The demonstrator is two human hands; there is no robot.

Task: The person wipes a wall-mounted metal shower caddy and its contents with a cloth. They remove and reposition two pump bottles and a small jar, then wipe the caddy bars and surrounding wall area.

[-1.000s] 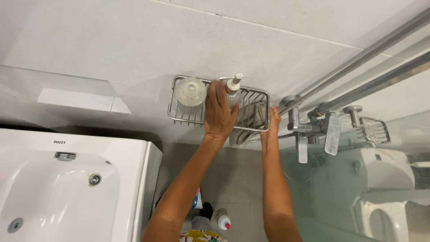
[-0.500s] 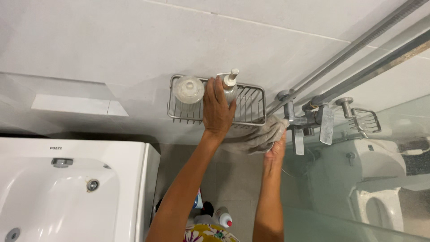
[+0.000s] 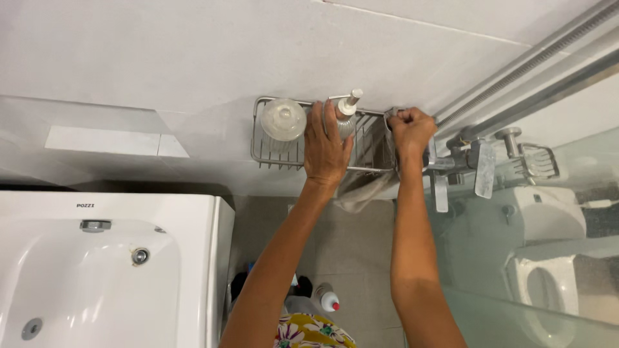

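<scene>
I'm wiping the wire shower caddy (image 3: 284,154): my left hand (image 3: 325,149) grips the pump bottle (image 3: 345,116) standing inside it, my right hand (image 3: 411,131) fists the grey cloth (image 3: 358,190) at the caddy's end; next, I'd judge, rub along the wires

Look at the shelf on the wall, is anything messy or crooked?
Not much. A grey cloth droops below the wire basket, bunched under the left hand. The right hand grips the basket's end. The pump bottle and round jar stand upright. Nothing looks spilled or broken.
</scene>
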